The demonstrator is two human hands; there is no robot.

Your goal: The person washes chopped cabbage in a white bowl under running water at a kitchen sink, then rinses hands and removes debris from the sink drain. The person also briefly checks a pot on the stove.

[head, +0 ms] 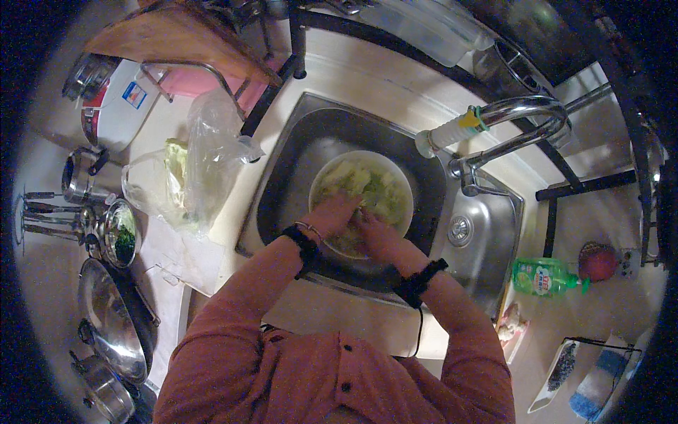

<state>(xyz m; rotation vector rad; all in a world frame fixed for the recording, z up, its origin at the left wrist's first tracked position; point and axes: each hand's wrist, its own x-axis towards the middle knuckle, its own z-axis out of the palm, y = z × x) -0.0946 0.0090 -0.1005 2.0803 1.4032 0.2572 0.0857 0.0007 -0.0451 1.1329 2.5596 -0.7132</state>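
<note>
A round pale bowl (407,208) stands in the large stainless steel sink basin (288,159). Pale green leafy vegetable pieces (365,177), apparently in water, fill it. My left hand (336,214) reaches into the bowl from the lower left, its fingers among the leaves. From the lower right my right hand (378,233) meets it, the fingertips of both close together near the bowl's middle. The leaves and blur hide what the fingers hold, if anything. Each wrist wears a black band.
A chrome faucet (508,151) with a white nozzle reaches over the sink's right side. Right of it lies a small basin (476,238) with a drain. Dish soap (545,276) stands farther right. At left are a plastic bag (204,164) with greens, a strainer of greens (121,233) and a wok (114,318).
</note>
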